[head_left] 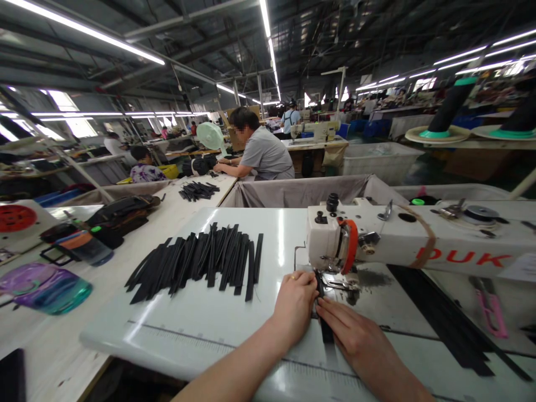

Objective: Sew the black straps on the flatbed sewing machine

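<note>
A black fabric strip [327,331] lies on the sewing machine bed, its far end near the presser foot and its near end pointing toward me. My left hand [294,306] is closed at the strip's left side, fingers bent close to the needle area. From the right, my right hand [354,330] presses its fingers together onto the same strip. Both hands' fingertips are partly hidden. The white sewing machine [377,237] stands just beyond them, with an orange guard [349,245] on its head. To the left, a pile of black strips [201,258] is spread on the table.
Longer black strips [444,321] and pink-handled scissors [489,307] lie right of my hands. A purple-teal bottle [46,287] and a dark bag [125,215] are on the left table [138,357]. A co-worker [266,148] sits ahead beyond a cloth-lined bin [288,192]. Thread cones [450,109] stand at right.
</note>
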Available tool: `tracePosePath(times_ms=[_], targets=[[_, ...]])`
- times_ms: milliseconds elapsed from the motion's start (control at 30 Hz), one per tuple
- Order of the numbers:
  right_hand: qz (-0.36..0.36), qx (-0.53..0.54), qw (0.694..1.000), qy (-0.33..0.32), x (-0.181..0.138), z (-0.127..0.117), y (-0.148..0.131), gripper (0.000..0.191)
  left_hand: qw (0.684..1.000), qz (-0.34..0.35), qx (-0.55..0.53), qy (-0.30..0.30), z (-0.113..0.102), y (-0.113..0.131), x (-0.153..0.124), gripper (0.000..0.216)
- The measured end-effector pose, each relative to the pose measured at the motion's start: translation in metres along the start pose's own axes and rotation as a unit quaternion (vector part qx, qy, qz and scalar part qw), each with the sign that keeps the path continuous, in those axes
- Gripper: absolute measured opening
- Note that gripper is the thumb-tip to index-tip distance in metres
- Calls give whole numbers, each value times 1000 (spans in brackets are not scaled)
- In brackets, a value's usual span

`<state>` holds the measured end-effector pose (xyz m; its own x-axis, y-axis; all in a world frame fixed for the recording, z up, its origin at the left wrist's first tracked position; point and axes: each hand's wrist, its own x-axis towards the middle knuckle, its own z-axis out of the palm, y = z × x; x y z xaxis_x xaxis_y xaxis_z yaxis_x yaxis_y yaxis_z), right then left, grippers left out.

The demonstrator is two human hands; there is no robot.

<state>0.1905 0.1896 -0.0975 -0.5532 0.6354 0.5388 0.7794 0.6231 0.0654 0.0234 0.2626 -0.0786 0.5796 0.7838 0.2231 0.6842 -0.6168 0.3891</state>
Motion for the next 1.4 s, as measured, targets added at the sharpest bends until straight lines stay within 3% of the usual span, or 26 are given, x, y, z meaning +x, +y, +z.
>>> tracePosePath(times_ms=[267,467,733,967,1400], targets=[[30,40,999,4,2,-3,0,46,999,12,-21,30,0,2,0,12],[106,108,988,6,5,-5,3,59,995,35,-68,64,4,-5,2,16],[151,182,971,26,7,-15,1,32,994,39,-78,65,2,-4,2,17],[154,146,976,38,6,-8,6,35,995,25,-77,55,3,-4,4,16],[174,62,982,-25,13,-1,13,44,996,36,-58,64,2,-1,4,19]])
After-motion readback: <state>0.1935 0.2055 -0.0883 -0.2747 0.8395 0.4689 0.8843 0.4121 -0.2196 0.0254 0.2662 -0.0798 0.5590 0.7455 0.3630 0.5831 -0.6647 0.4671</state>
